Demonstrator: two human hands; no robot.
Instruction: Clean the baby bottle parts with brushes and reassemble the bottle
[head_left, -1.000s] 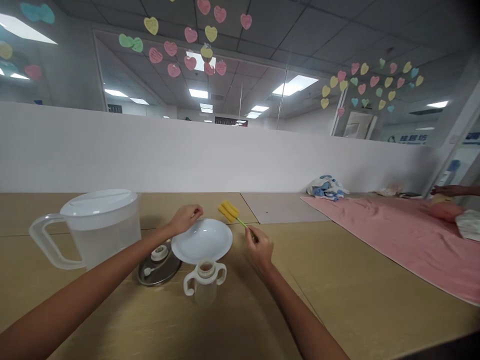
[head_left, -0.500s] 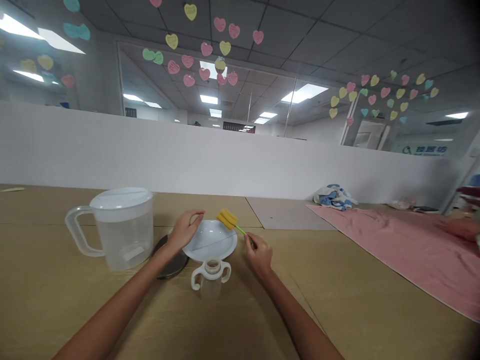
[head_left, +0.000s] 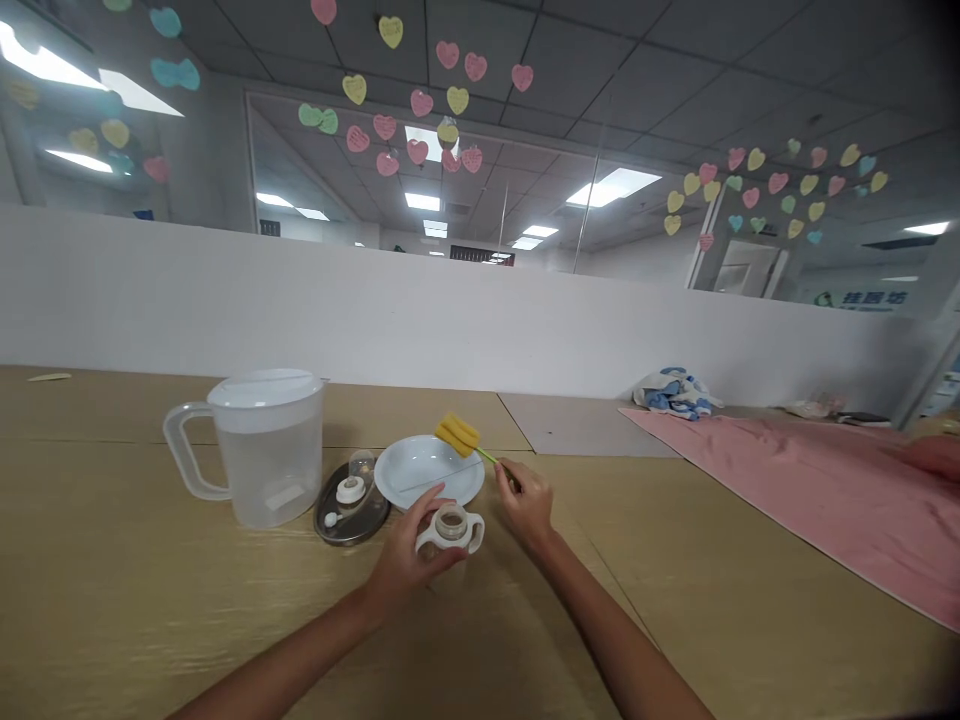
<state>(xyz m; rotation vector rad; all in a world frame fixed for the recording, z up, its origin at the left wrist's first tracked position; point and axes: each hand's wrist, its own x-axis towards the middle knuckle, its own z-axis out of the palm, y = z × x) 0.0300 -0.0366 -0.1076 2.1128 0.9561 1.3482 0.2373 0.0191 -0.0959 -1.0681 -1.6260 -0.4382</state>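
Observation:
My left hand (head_left: 412,548) is wrapped round a clear bottle (head_left: 451,524) with a white two-handled collar and an open mouth. In my right hand (head_left: 526,500) is the green stem of a brush (head_left: 457,436) with a yellow sponge head, which is over the far right rim of a white bowl (head_left: 409,476). Left of the bowl, a dark round tray (head_left: 364,524) carries a white ring-shaped cap (head_left: 350,489), a clear dome cover and a thin straw-like part with a white end.
A large clear pitcher (head_left: 274,460) with a white lid stands left of the tray. On the right lie a pink cloth (head_left: 795,490) and a crumpled blue-and-white cloth (head_left: 673,393). A white wall (head_left: 465,330) runs behind the table.
My left hand has moved from beside the bowl down to the bottle and taken hold of it, uncovering the tray's contents. My right hand still holds the brush. The view has shifted slightly.

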